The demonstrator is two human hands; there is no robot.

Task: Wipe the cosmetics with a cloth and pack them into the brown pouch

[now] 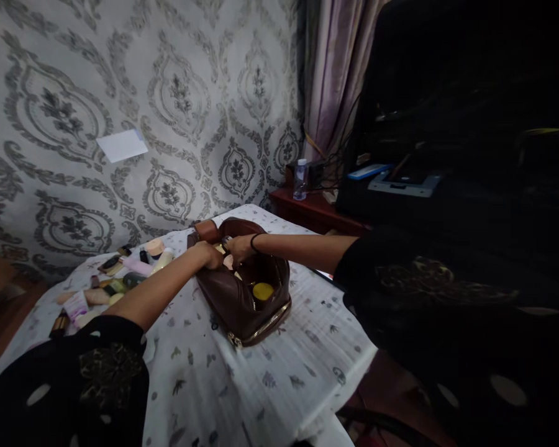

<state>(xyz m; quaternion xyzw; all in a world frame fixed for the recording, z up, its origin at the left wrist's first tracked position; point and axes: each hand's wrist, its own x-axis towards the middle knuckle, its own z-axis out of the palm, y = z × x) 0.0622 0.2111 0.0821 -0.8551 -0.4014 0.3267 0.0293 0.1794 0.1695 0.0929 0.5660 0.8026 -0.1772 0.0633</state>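
The fingers of the right hand (pixel 239 249) dip into the open top of a brown leather handbag (pixel 227 305) in the middle of the frame, beside a small pale pink item (pixel 228 262); whether they grip it I cannot tell. The left hand (pixel 207 254) is at the bag's left rim, its fingertips hidden, so their spread cannot be told. A dark band (pixel 254 242) circles the right wrist. Nearer the bag's front, a round yellow item (pixel 263 291) lies inside, above a gold-toned zipper (pixel 266 323). The bag sits on a white printed cloth (pixel 302 366), with tubes and other cosmetics (pixel 137 266) clustered at centre left. Right of top centre, a clear capped bottle (pixel 300 181) stands before a mauve curtain (pixel 328 81).
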